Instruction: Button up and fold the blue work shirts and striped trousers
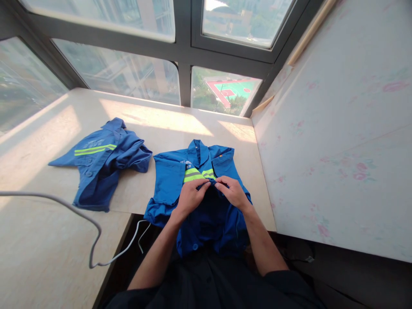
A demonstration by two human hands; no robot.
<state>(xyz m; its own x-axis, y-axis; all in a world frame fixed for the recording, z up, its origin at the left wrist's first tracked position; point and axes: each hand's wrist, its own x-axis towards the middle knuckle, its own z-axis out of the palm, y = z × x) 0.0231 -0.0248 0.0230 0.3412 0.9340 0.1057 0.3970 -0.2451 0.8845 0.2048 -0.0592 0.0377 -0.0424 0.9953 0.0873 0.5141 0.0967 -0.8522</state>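
A blue work jacket (167, 180) with yellow-green and grey reflective stripes lies in front of me, collar toward the window, its lower part hanging over the table's near edge. My left hand (192, 195) pinches the jacket's front placket just below the stripes. Close beside it, my right hand (232, 192) pinches the same front edge from the other side. Both hands are closed, with their fingertips nearly meeting. Whether a button sits between the fingers is too small to tell. A second blue jacket (103, 159) with a yellow-green stripe lies crumpled to the left.
A pale tabletop (41, 240) runs along the windows (128, 73). Across its left side loops a grey cable (80, 214), dropping past the near edge. A flower-patterned wall (331, 141) bounds the right side. Sunlight falls in patches near the window.
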